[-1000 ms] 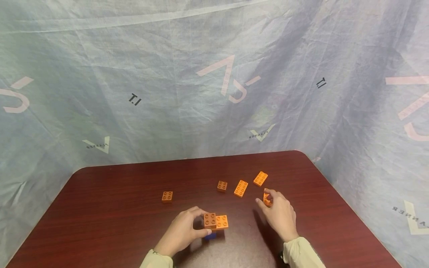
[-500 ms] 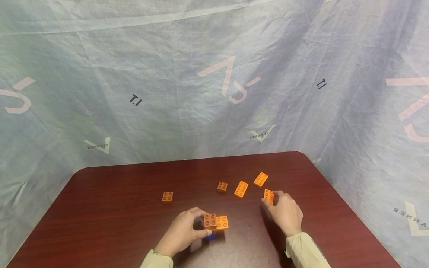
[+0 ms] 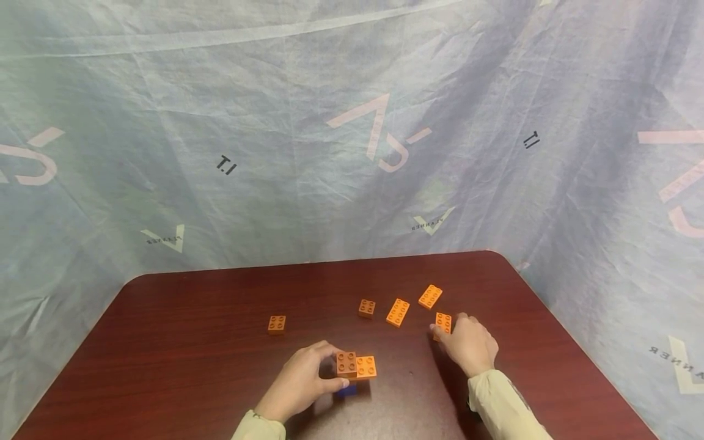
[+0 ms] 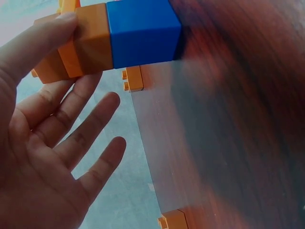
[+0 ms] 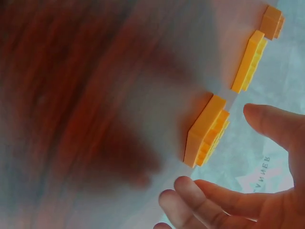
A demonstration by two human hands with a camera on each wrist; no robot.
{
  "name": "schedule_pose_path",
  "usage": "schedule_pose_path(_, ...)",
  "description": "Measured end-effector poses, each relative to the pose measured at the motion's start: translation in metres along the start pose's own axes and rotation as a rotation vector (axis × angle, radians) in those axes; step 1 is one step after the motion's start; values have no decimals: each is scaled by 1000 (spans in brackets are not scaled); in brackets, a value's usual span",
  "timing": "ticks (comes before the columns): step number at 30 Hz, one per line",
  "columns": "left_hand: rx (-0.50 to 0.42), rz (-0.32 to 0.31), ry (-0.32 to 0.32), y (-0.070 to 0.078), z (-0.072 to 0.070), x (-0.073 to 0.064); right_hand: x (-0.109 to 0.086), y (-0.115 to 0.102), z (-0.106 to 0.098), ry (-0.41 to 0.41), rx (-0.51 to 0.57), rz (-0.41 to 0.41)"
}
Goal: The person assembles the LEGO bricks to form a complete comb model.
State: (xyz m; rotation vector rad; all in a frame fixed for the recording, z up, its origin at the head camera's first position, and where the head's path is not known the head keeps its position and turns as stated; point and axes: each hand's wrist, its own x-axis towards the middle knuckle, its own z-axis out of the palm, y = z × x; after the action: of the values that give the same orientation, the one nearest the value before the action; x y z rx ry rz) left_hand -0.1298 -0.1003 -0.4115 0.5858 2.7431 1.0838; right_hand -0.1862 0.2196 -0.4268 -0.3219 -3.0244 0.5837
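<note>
In the head view my left hand (image 3: 299,376) pinches a stack of toy building bricks between thumb and fingers. A brown-orange brick (image 3: 346,362) tops the stack, and an orange brick (image 3: 366,366) juts out rightward below it. Lower down are another brown-orange brick (image 4: 93,38) and a blue brick (image 4: 143,33) at the bottom, clear in the left wrist view. My right hand (image 3: 470,345) is around an orange eight-stud brick (image 3: 442,324) on the table, thumb on one side and fingers on the other. The right wrist view shows gaps between those fingertips and the brick (image 5: 205,133).
Two orange bricks (image 3: 398,312) (image 3: 430,296) lie flat beyond the right hand. One small brown-orange brick (image 3: 366,308) is left of them, another brown-orange brick (image 3: 277,324) farther left. A grey printed cloth (image 3: 275,153) hangs behind the dark red table (image 3: 192,354).
My right hand has shifted slightly right, uncovering more of the orange brick, which stays about where it was. The left hand keeps its hold on the stack. The head view has shifted a little.
</note>
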Motion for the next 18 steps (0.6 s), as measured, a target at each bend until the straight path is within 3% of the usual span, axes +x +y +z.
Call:
schedule_pose_path(10, 7, 1, 2, 0, 0, 0, 7, -2, 5, -76, -84, 11)
schedule_pose_path(18, -1, 1, 3, 0, 0, 0, 6, -5, 10, -50, -116, -16)
